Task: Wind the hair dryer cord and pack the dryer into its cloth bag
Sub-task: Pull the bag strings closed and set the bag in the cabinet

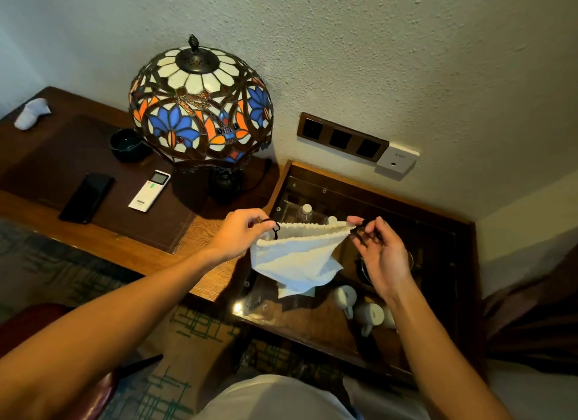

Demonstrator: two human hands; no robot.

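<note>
Two bare hands hold a white cloth bag in the air above the seam between a wooden desk and a lower glass-topped cabinet. The left hand, at 9 o'clock of the bag, has its fingers pinched on a black drawstring at the bag's mouth. The right hand, at 3 o'clock of the bag, pinches the drawstring's other end between thumb and fingertips. The gathered mouth is stretched level between the hands and the body hangs in soft folds. What the bag holds cannot be told, and the hair dryer is not seen.

The cabinet takes the 3 to 5 o'clock part of the view. Under its glass stand a water bottle at 12 o'clock of the bag and white mugs at 5 o'clock of it.

The desk runs off toward 9 o'clock. On its dark mat stands a stained-glass table lamp, with a dark bowl just beside it at 9 o'clock, a white remote control and a black phone nearer the person, and a white cloth bundle at the far end. A socket panel and a white wall plate sit on the textured wall. Patterned carpet lies below.
</note>
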